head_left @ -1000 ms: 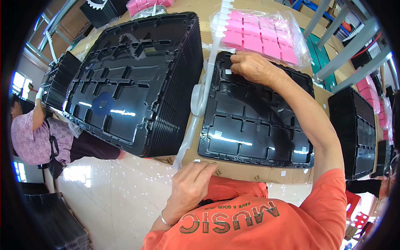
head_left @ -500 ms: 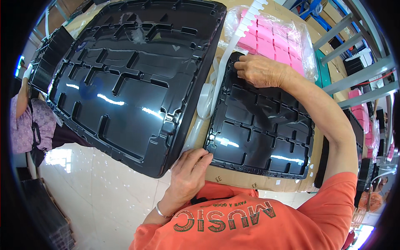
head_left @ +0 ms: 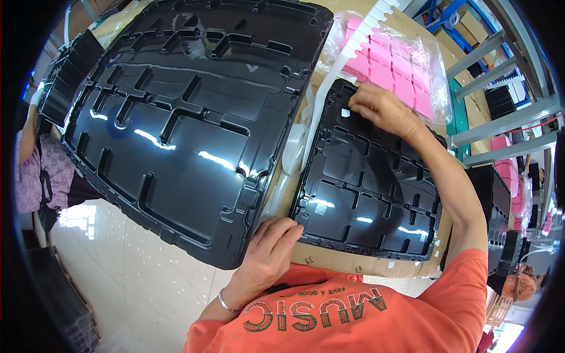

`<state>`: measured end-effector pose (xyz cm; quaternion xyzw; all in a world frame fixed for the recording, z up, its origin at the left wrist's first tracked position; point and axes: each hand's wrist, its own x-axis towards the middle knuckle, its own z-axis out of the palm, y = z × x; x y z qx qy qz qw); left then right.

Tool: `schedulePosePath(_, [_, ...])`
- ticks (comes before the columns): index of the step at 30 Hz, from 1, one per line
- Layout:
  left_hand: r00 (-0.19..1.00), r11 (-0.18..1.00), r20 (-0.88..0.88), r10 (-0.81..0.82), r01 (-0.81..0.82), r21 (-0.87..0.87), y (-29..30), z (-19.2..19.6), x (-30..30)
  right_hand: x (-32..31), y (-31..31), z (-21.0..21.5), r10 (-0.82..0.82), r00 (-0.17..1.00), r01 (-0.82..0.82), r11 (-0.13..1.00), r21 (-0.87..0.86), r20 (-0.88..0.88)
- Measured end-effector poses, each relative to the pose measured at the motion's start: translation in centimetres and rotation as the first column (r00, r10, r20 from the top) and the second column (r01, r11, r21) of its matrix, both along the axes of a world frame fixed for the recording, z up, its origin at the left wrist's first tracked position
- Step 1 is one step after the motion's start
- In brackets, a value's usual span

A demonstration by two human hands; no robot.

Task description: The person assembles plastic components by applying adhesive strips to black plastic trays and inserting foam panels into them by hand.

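Observation:
A black moulded plastic tray (head_left: pixel 368 182) lies on a cardboard-topped table (head_left: pixel 365 267) in front of me. My right hand (head_left: pixel 379 109) rests on its far corner, fingers pressed near a small white label (head_left: pixel 345 113). My left hand (head_left: pixel 268 250) touches the tray's near left corner at the table edge, with a bracelet on the wrist. A stack of larger black trays (head_left: pixel 188 117) stands to the left of it.
A clear bag of pink foam pieces (head_left: pixel 391 65) lies beyond the small tray, with a white toothed strip (head_left: pixel 329 82) beside it. More black trays (head_left: pixel 491 206) are stacked at the right by grey metal shelving (head_left: pixel 500 76). A person in a purple top (head_left: pixel 35 170) is at the far left.
My head has come closer over the trays, so they look larger. My left hand rose from my lap to the small tray's near corner. My right hand stayed at the far corner.

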<state>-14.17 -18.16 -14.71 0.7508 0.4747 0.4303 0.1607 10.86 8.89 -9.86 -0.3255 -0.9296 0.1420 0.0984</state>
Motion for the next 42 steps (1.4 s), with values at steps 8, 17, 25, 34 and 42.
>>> schedulePosePath(8, [1.0,1.0,-0.01,-0.002,0.002,-0.012,0.3,0.1,-0.1,-1.5,-1.1,0.6,0.276,0.895,-0.406,0.829,0.384,0.351])
schedulePosePath(17, [0.997,1.0,-0.075,-0.025,0.026,0.014,0.1,-0.2,-0.4,-0.4,0.0,-1.7,-0.029,0.998,0.037,0.984,0.175,-0.048])
schedulePosePath(25, [0.998,0.997,-0.043,0.043,-0.04,0.066,-1.4,0.4,-0.1,-1.0,-5.7,1.7,-0.576,0.672,0.26,0.772,-0.58,-0.465])
schedulePosePath(34, [0.697,0.916,0.673,0.247,0.058,-0.396,-5.7,1.3,0.1,-8.9,-19.1,3.0,-0.242,0.874,-0.235,0.55,-0.802,-0.422])
schedulePosePath(42, [0.345,0.897,0.862,0.37,0.108,-0.428,-9.0,1.2,-1.7,-12.7,-22.3,1.8,-0.203,0.934,-0.212,0.344,-0.915,-0.293])
